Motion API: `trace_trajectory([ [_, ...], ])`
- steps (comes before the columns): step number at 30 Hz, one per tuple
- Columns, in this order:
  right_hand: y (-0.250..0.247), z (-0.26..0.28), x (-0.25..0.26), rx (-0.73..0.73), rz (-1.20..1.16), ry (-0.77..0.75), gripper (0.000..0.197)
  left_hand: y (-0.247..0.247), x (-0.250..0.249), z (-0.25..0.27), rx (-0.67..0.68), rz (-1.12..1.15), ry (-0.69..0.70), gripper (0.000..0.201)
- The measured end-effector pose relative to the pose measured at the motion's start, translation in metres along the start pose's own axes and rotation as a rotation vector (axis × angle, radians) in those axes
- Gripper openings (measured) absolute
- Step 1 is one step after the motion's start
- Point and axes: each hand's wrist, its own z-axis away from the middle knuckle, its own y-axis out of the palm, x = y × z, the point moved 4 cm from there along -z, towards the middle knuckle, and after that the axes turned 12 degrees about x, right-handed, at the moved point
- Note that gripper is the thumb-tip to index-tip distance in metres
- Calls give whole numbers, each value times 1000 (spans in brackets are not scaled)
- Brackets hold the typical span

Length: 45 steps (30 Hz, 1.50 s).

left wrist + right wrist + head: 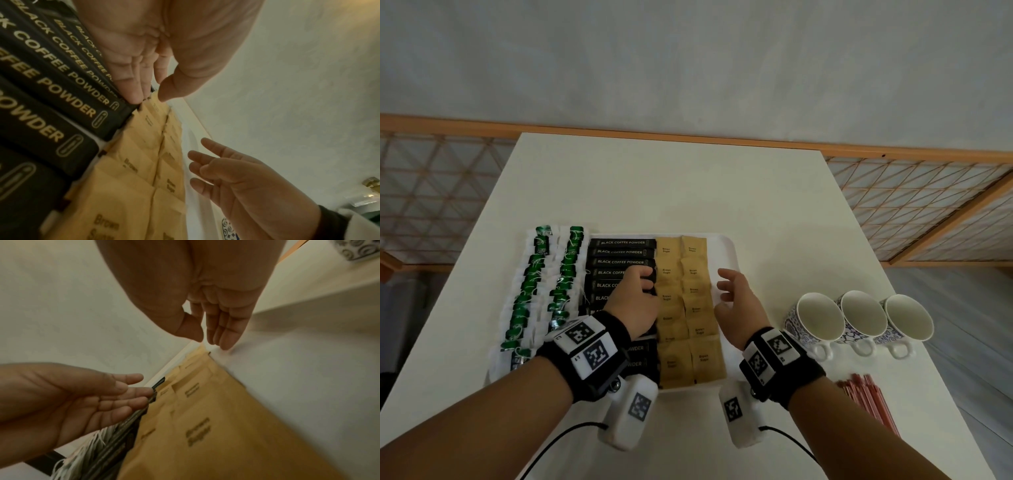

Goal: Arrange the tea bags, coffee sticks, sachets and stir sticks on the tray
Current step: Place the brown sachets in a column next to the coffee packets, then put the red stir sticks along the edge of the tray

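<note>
Though the green tea bags [541,291] fill the left of the white tray [729,253], they look soft and feather-light, best lifted by their tags; next, the black coffee sticks [621,262] seem slim and slippery, best pinched at an end, and the left hand [635,301] rests on them, fingers nearly straight, gripping nothing; the brown sugar sachets [685,308] look flat and limp; the right hand [736,301] hovers spread beside them; the red stir sticks [866,397], thin, stiff, lie off-tray, right.
</note>
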Motion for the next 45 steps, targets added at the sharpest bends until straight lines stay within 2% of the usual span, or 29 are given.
trace_trajectory([
  [4, 2, 31, -7, -4, 159, -46, 35, 8, -4, 10, 24, -149, 86, 39],
  [7, 4, 62, -19, -2, 263, -86, 31, 26, -12, 22, 89, -272, 146, 23],
  [12, -11, 112, -57, -8, 374, -92, 27, 70, -12, 48, 171, -381, 231, 23],
  [15, -34, 135, -77, -16, 444, -59, 27, 95, -7, 64, 232, -393, 222, 20],
  [18, -68, 152, -96, -133, 535, -2, 28, 121, -1, 74, 285, -397, 186, 18],
  [22, -115, 173, -135, -215, 402, 190, 46, 168, 11, 78, 434, -202, 6, 21],
  [25, -137, 188, -162, -129, 396, 353, 74, 204, 14, 83, 484, 15, -126, 33],
  [27, -140, 194, -172, -33, 406, 399, 89, 224, 11, 86, 489, 157, -167, 39],
  [31, -130, 197, -168, 76, 460, 341, 105, 248, 9, 89, 502, 141, -168, 53],
  [33, -120, 194, -162, 105, 503, 305, 106, 254, 9, 92, 537, 159, -168, 51],
  [37, -92, 187, -148, 157, 597, 216, 103, 252, 13, 100, 547, 235, -123, 35],
  [42, -57, 177, -130, 254, 748, 91, 94, 228, 35, 121, 520, 312, -183, 23],
  [45, -41, 167, -118, 315, 806, 2, 87, 205, 47, 136, 506, 331, -197, 25],
])
